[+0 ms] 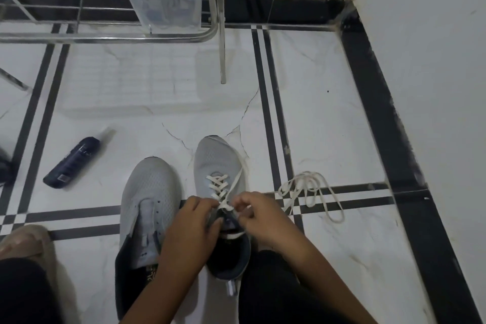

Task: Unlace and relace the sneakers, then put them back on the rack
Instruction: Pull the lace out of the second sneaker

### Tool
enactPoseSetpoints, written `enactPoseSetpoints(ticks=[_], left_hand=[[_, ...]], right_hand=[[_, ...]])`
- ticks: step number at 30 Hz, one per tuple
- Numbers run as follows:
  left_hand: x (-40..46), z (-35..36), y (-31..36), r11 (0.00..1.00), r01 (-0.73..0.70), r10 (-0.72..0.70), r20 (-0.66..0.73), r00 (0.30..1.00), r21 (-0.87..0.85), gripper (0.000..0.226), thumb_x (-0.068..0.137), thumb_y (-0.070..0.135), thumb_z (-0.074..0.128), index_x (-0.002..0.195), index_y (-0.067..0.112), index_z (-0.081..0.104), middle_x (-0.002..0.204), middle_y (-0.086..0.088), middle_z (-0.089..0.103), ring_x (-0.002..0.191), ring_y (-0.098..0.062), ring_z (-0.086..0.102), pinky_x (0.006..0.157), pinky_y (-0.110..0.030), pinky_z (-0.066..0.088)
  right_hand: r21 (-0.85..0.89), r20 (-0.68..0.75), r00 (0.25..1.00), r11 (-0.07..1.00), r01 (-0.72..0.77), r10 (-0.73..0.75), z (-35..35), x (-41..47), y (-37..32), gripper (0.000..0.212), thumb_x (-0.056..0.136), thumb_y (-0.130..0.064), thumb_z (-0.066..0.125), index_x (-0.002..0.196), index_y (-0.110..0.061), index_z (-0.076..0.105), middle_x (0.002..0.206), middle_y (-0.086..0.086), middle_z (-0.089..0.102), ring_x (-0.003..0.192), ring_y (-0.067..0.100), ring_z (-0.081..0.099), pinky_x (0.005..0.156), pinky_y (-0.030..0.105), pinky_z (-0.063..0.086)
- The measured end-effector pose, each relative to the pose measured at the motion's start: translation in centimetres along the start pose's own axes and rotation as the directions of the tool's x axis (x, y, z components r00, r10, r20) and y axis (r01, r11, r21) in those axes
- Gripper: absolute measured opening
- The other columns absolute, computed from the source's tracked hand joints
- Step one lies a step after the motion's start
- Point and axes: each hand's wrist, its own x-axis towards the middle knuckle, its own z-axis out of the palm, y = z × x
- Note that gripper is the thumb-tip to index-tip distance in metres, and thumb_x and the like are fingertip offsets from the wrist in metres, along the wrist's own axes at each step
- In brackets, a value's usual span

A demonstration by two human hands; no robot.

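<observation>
A: Where do we stand with the pair?

B: Both sneakers sit on the tiled floor (328, 118) in front of us, toes toward twelve o'clock. The left sneaker (151, 200) has bare eyelets. The right sneaker (219, 166), just beside it at three o'clock, has its lace (218, 187) crossed through most of the rows. A loose lace (313, 192) lies in loops on the floor at three o'clock from that shoe, apart from it.

A: And our hands?

B: Our left hand (192, 221) curls on the near edge of the eyelet row and seems to pinch the lace there. Our right hand (259, 214) pinches the other end at the top crossing, fingertips bunched. Both wrists come in from six o'clock, low over the collar.

A: How will it handle?

B: We judge the lace soft, flat and limp, so we take it near the tip, where it is likely stiffest. The mesh upper looks light and yielding, so for carrying we'd hold the firmer heel collar. The rack (105, 37) waits at eleven o'clock; a dark spray bottle (73, 163) lies at nine.
</observation>
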Motion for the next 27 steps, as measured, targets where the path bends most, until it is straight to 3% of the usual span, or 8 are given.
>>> enactPoseSetpoints(ticks=[5,10,15,17,19,22,24,27], left_hand=[[2.2,-0.7,1.4,0.921,0.239,-0.182,0.202,0.962,-0.307,0.014,0.071,0.031,0.064,0.07,0.019,0.059,0.084,0.005,0.055,0.078,-0.013,0.056,0.074,-0.032,0.046],[2.4,-3.0,0.9,-0.184,0.447,-0.455,0.479,0.751,-0.876,0.029,0.083,0.03,0.054,0.058,0.016,0.052,0.072,-0.006,0.059,0.076,-0.019,0.056,0.081,-0.031,0.042],[2.3,-5.5,-0.4,-0.474,0.249,-0.465,0.48,0.744,-0.845,0.029,0.064,0.036,0.069,0.05,0.023,0.047,0.07,0.006,0.059,0.078,-0.011,0.058,0.095,-0.034,0.04],[3.3,-6.5,-0.6,-0.434,0.217,-0.545,0.446,0.709,-0.875,0.031,0.088,0.044,0.053,0.069,0.02,0.057,0.083,0.003,0.061,0.085,-0.012,0.06,0.097,-0.034,0.042],[3.9,-7.1,-0.9,-0.27,0.231,-0.663,0.354,0.659,-0.935,0.051,0.099,0.05,0.033,0.116,0.007,0.057,0.118,-0.009,0.06,0.115,-0.021,0.057,0.105,-0.037,0.041],[3.6,-7.1,-0.4,0.317,0.482,-0.816,0.024,0.578,-0.816,0.062,0.099,0.043,0.038,0.142,-0.001,0.032,0.141,-0.014,0.045,0.127,-0.033,0.046,0.106,-0.045,0.039],[2.9,-6.6,0.2,0.691,0.454,-0.672,-0.268,0.691,-0.562,0.045,0.094,0.034,0.051,0.133,0.014,0.042,0.125,-0.001,0.053,0.113,-0.024,0.055,0.092,-0.042,0.047],[2.2,-4.4,0.6,0.932,0.362,-0.363,-0.059,0.93,-0.033,0.024,0.088,0.041,0.06,0.104,0.024,0.055,0.092,0.006,0.062,0.089,-0.018,0.062,0.074,-0.032,0.047]], right_hand=[[0.059,0.007,0.995,0.994,0.096,-0.097,-0.5,0.6,-1.0,0.015,0.088,-0.017,0.064,0.087,-0.032,0.064,0.104,-0.001,0.058,0.09,0.01,0.058,0.076,0.016,0.043],[0.416,-0.005,0.999,0.909,-0.038,0.044,-2.3,0.2,-1.3,0.016,0.088,-0.023,0.063,0.073,-0.02,0.067,0.079,-0.003,0.061,0.078,0.012,0.058,0.075,0.025,0.047],[0.996,-0.079,0.954,0.067,0.062,0.29,-6.5,-0.5,0.2,0.031,0.093,-0.023,0.057,0.066,-0.012,0.066,0.08,0.005,0.064,0.088,0.023,0.063,0.095,0.038,0.045],[0.994,-0.091,0.926,-0.017,0.105,0.367,-8.2,-0.5,1.7,0.028,0.091,-0.039,0.057,0.088,-0.012,0.065,0.095,0.006,0.064,0.095,0.021,0.062,0.095,0.036,0.046],[0.943,-0.112,0.887,0.33,-0.048,0.449,-8.5,-0.1,2.7,0.038,0.088,-0.046,0.061,0.108,-0.014,0.058,0.108,0.003,0.058,0.105,0.021,0.058,0.09,0.034,0.048],[0.455,-0.257,0.845,0.83,-0.322,0.469,-5.7,0.4,2.2,0.073,0.084,-0.054,0.062,0.138,-0.012,0.039,0.129,0.002,0.048,0.118,0.021,0.049,0.094,0.037,0.044],[0.212,-0.32,0.899,0.947,-0.241,0.3,-3.1,0.1,1.1,0.072,0.082,-0.056,0.062,0.138,-0.016,0.04,0.13,0.001,0.049,0.115,0.018,0.051,0.091,0.034,0.046],[-0.087,-0.131,0.99,0.995,-0.055,0.044,0.1,0.1,-0.5,0.047,0.078,-0.06,0.063,0.106,-0.023,0.055,0.1,-0.004,0.059,0.09,0.014,0.058,0.07,0.031,0.047]])
